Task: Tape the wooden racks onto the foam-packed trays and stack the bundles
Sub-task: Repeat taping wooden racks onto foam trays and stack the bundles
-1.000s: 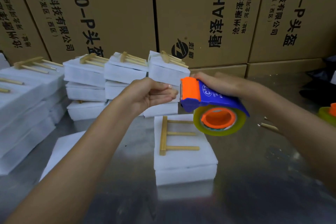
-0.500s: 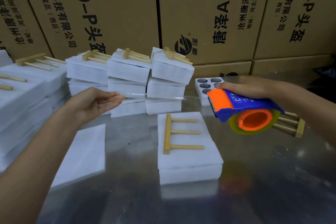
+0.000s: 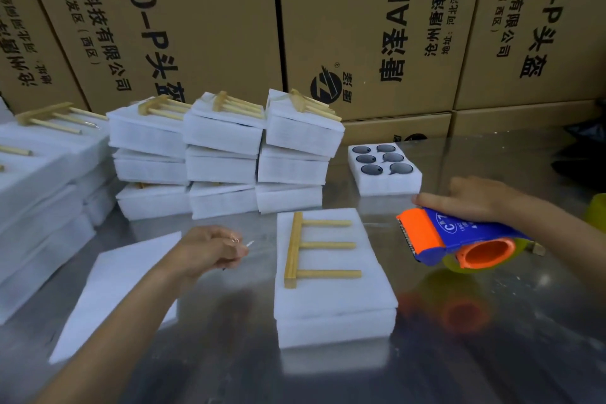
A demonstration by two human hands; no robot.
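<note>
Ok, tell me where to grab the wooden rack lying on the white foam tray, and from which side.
Pinch the wooden rack by its long crossbar, from the left: the bar runs along the white foam tray there, while its three pegs point right. Judging by position, the left hand is nearest.

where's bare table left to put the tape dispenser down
Bare metal table lies right of the foam bundle carrying the wooden rack, beneath the tape dispenser in the right hand. The near edge before the bundle is bare too. Crowded: finished stacks behind, open tray behind right, foam sheet under the left hand.
</note>
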